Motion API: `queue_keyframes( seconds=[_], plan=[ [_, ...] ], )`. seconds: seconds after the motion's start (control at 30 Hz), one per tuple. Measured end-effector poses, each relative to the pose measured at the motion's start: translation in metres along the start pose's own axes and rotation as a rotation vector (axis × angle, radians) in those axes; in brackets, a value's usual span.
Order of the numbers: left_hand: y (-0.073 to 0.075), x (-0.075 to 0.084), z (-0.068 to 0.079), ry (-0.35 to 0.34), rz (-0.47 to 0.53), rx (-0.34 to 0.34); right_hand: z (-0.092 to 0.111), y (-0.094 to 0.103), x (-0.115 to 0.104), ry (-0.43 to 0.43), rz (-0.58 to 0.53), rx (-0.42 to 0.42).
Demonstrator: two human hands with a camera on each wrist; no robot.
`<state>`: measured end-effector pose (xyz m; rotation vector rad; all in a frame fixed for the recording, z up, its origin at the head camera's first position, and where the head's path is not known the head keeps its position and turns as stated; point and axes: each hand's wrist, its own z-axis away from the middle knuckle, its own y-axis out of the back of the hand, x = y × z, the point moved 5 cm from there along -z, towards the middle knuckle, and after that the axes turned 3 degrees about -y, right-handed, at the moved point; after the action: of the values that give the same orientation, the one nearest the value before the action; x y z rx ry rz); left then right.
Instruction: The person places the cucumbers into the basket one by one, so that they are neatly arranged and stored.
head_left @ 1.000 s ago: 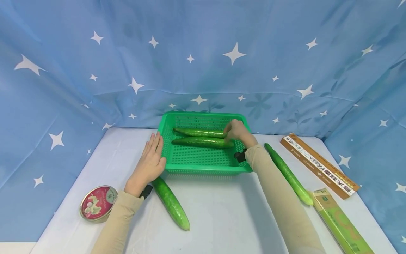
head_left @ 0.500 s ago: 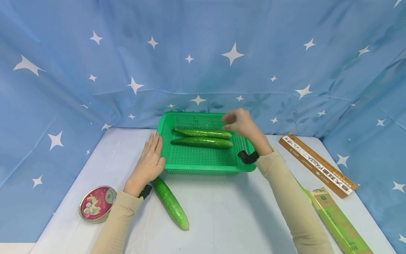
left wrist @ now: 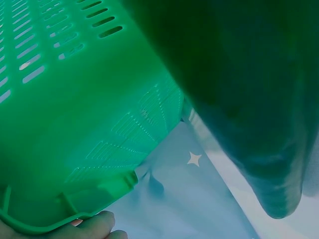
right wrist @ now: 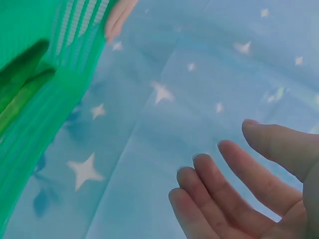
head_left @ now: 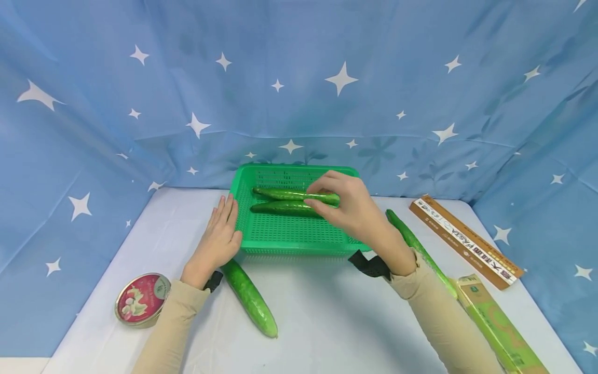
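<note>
Plainly enough from where I'm standing, two cucumbers lie side by side in the green basket, the back cucumber [head_left: 280, 194] and the front cucumber [head_left: 280, 208], both stretched lengthwise toward the rear of the basket [head_left: 299, 234]. The right hand [head_left: 357, 213] is over the basket's right half, and from up front it hides part of both. Its grip is loosely curved and spread, with a clear gap between thumb and fingertips.

At the other end, the left hand [head_left: 216, 239] lies against the basket's left rim, fingers straight and close together, so that grip is flat, touching the rim. A third cucumber [head_left: 252, 298] slants out from beside the left wrist, near the basket's front left corner. A fourth cucumber [head_left: 406, 234] lies right of the basket, partly behind the right sleeve [head_left: 439, 306]; its near end sits just beside a green packet [head_left: 502, 327], though I can't tell whether they touch. Past it, a brown pasta box [head_left: 467, 241] lies at an angle. Over on the left, near the left sleeve [head_left: 173, 322], is a round red-topped tin [head_left: 142, 298]. Everything is on a white surface [head_left: 322, 317], with a blue starry curtain [head_left: 280, 114] behind.
</note>
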<state>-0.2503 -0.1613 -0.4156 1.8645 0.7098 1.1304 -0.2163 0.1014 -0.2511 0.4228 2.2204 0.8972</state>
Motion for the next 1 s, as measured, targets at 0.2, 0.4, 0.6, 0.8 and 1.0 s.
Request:
queue_keyframes(
  seconds=[0.2,0.4,0.6,0.8,1.0],
  plan=[
    [0.0,-0.001,-0.001,-0.001,-0.005,-0.012,0.017,-0.016,-0.03,0.107,-0.006,-0.008],
    [0.001,0.0,-0.001,0.002,-0.01,-0.017,0.04,-0.055,-0.046,0.114,0.02,-0.077],
    [0.001,0.0,-0.001,0.006,-0.018,-0.02,0.07,-0.108,-0.048,0.064,0.066,-0.223],
    [0.0,0.0,-0.001,0.005,-0.018,-0.02,0.098,-0.16,-0.037,-0.065,0.181,-0.376],
    [0.0,-0.001,-0.001,0.009,-0.015,-0.027,0.114,-0.194,-0.028,-0.231,0.233,-0.486]
  ],
)
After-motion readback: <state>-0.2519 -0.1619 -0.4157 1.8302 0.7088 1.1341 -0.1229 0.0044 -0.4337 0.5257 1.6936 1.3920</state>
